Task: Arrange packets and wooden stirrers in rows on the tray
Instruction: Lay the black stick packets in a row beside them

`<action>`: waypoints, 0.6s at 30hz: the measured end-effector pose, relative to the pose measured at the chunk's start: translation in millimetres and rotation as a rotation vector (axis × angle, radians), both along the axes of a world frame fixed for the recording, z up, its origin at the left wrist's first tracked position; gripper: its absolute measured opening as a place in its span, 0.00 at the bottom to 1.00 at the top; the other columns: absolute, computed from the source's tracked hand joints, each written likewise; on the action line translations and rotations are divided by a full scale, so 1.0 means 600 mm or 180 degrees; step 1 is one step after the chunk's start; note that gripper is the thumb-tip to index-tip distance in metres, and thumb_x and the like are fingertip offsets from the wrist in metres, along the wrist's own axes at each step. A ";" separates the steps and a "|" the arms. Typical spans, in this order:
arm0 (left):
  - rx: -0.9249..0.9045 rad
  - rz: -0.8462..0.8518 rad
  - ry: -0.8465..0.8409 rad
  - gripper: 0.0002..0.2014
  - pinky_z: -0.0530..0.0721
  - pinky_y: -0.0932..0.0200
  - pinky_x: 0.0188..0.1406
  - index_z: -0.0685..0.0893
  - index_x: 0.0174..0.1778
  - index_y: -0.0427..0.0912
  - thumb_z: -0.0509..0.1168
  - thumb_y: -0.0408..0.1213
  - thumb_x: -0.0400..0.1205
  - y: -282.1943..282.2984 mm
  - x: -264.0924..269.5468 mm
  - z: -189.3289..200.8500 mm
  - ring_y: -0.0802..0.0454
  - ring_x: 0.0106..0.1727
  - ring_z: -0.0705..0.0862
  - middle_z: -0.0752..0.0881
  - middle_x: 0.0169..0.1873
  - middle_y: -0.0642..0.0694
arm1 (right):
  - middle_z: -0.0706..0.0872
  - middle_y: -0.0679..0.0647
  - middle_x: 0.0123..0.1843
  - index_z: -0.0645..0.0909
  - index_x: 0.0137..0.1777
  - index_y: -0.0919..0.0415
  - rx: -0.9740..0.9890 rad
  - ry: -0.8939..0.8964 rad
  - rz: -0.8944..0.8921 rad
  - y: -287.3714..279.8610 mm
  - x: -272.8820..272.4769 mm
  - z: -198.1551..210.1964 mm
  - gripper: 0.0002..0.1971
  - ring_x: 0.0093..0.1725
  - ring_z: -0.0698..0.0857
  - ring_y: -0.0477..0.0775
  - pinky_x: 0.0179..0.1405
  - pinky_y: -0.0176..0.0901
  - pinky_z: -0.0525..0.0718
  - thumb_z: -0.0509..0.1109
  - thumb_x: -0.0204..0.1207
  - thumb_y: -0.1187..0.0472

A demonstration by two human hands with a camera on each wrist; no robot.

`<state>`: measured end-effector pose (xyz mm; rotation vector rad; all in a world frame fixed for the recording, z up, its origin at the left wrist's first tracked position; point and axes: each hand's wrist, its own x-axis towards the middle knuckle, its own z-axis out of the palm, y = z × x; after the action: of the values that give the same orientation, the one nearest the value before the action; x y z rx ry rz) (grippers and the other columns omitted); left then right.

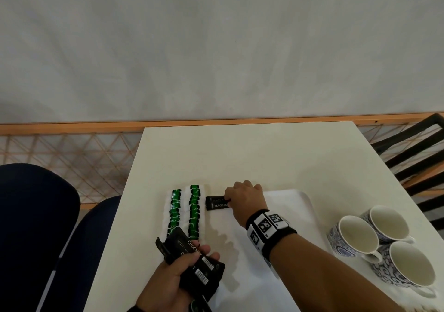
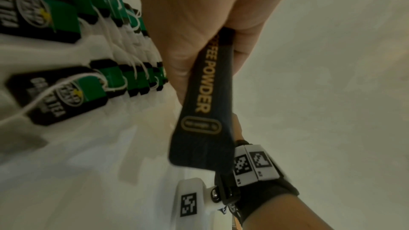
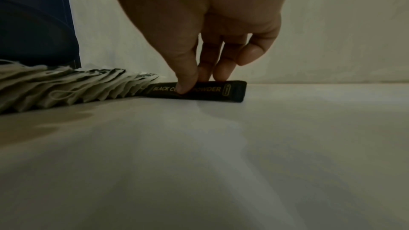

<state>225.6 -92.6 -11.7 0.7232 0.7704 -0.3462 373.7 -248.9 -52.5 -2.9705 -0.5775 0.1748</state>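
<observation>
Two rows of green-and-black tea bags (image 1: 185, 212) (image 2: 92, 45) (image 3: 73, 86) lie on the left part of the white tray (image 1: 283, 218). To their right, at the tray's far edge, lies one black coffee-powder packet (image 1: 215, 203) (image 3: 199, 91). My right hand (image 1: 242, 198) (image 3: 194, 81) pinches it between thumb and fingertips, with the packet flat on the tray. My left hand (image 1: 182, 268) (image 2: 199, 45) grips a bundle of black packets (image 1: 194, 261) (image 2: 203, 104) above the tray's near left corner. No wooden stirrers are in view.
Three blue-patterned white cups (image 1: 379, 244) stand close together on the table's right side, beside the tray. The cream table (image 1: 240, 158) meets a wall at its far edge. Dark blue chairs (image 1: 36, 227) stand to the left, and a black slatted chair (image 1: 418, 153) at the right.
</observation>
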 end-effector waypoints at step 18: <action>0.0227 -0.0316 -0.0085 0.17 0.84 0.41 0.48 0.83 0.61 0.31 0.65 0.27 0.76 -0.007 0.013 0.012 0.31 0.53 0.86 0.87 0.54 0.28 | 0.84 0.43 0.36 0.85 0.43 0.52 0.2073 0.1857 0.0094 -0.004 -0.076 0.074 0.12 0.35 0.81 0.38 0.40 0.32 0.81 0.74 0.74 0.44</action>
<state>233.1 -96.8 -4.7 0.8336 0.7260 -0.3997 327.8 -251.0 -7.9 -2.1390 -0.4754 0.6778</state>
